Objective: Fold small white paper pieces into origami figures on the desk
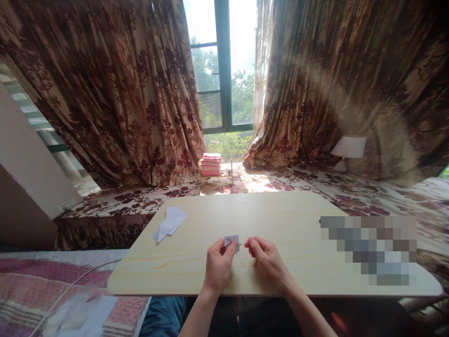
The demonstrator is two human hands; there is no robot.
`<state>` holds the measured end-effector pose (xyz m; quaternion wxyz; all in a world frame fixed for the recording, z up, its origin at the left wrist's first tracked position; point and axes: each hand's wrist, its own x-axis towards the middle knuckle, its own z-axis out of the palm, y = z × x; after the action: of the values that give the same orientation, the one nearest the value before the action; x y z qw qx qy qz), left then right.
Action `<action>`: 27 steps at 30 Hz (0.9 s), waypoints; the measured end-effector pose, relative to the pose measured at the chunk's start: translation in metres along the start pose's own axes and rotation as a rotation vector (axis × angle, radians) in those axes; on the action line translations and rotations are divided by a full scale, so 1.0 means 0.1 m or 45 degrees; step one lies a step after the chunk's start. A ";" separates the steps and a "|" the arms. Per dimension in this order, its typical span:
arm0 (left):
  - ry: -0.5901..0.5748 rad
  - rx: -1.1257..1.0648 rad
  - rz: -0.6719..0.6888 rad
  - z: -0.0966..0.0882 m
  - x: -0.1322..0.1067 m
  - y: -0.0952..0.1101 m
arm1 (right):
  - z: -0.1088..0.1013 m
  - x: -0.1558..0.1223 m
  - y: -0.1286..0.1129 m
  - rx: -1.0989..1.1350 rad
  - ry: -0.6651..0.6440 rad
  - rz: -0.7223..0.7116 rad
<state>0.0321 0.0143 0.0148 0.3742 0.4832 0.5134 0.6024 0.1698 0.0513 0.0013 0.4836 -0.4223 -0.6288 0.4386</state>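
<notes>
My left hand (218,263) hovers over the light wooden table (287,220) and pinches a small folded piece of white paper (232,240) between thumb and fingers. My right hand (265,255) sits just to the right of it with fingers curled together, its fingertips close to the paper's right edge; whether they touch the paper is unclear. A larger folded white paper (169,223) lies flat on the table at the far left.
A blurred patch (372,248) covers something at the table's right end. Behind the table is a floral-covered window seat with a stack of pink and white cloths (210,164), a white lamp (348,150) and heavy brown curtains. A striped bedspread (45,285) lies at lower left.
</notes>
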 end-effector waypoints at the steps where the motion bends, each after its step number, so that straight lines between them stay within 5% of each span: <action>1: 0.003 0.003 -0.001 0.00 0.00 -0.01 | 0.00 0.00 0.00 0.002 0.000 0.000; 27: -0.028 0.055 0.009 0.00 0.00 0.00 | 0.01 0.02 0.07 -0.006 -0.042 0.024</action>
<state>0.0318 0.0142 0.0150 0.3672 0.4996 0.5205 0.5870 0.1691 0.0550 -0.0055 0.4680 -0.4220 -0.6337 0.4486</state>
